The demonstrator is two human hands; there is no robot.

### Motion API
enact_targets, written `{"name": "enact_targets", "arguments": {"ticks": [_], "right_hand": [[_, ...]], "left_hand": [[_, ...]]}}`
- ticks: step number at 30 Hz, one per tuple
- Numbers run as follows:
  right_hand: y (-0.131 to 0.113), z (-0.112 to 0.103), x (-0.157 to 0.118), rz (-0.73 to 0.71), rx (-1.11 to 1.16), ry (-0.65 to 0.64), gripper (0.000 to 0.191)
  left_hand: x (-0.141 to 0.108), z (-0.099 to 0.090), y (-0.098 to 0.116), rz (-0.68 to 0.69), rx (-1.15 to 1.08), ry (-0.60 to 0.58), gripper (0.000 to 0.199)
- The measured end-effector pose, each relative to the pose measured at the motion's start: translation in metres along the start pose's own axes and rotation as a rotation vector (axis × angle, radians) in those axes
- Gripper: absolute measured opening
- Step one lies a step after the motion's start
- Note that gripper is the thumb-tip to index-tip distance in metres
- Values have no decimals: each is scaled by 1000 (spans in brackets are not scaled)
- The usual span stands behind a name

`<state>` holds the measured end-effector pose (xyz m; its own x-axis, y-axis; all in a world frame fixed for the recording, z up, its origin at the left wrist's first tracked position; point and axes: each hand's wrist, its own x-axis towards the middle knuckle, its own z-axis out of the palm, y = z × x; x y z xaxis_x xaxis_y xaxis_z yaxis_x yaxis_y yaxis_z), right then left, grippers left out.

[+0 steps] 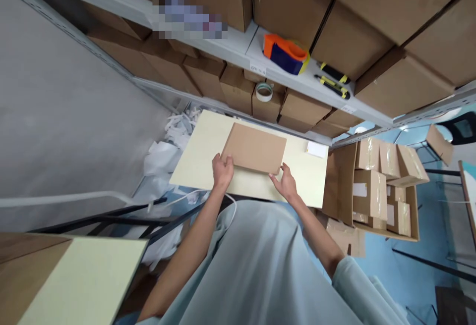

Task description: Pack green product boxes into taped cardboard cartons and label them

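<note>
A flat brown cardboard box lies on the pale yellow tabletop in front of me. My left hand grips its near left corner, thumb on top and fingers along the side. At the near right corner, my right hand holds the box between thumb and fingers. The underside of the box is hidden. A small stack of white labels or cards rests on the table to the right of the box.
A large open carton with several taped boxes stands right of the table. Above the table's back, a shelf bears an orange and blue tape dispenser, yellow-black cutters and cartons. A tape roll is below. White scraps lie left.
</note>
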<state>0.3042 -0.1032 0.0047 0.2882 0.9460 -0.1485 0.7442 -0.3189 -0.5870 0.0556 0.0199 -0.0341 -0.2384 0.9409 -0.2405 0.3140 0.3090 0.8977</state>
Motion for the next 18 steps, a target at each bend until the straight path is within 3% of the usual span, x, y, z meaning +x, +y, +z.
{"name": "enact_targets", "arguments": {"ticks": [3,6,9,12,15,18], "right_hand": [[-24,-43,51,-160,-99,222,79],[-71,-103,123,-399,-160,386,74],[-135,-159,197,-555,-233,426,73],[-191,-190,262,-593,-347,388,67],[-223,-197,306,-477,-487,291,55],[-235,-194,326,-348,-574,200,49]], "left_hand": [[18,3,38,91,-15,80,66],[35,15,104,278,-102,68,62],[43,25,186,446,-178,42,54],[39,29,253,591,-205,24,46],[27,26,279,667,-214,8,42],[13,19,268,676,-231,16,39]]}}
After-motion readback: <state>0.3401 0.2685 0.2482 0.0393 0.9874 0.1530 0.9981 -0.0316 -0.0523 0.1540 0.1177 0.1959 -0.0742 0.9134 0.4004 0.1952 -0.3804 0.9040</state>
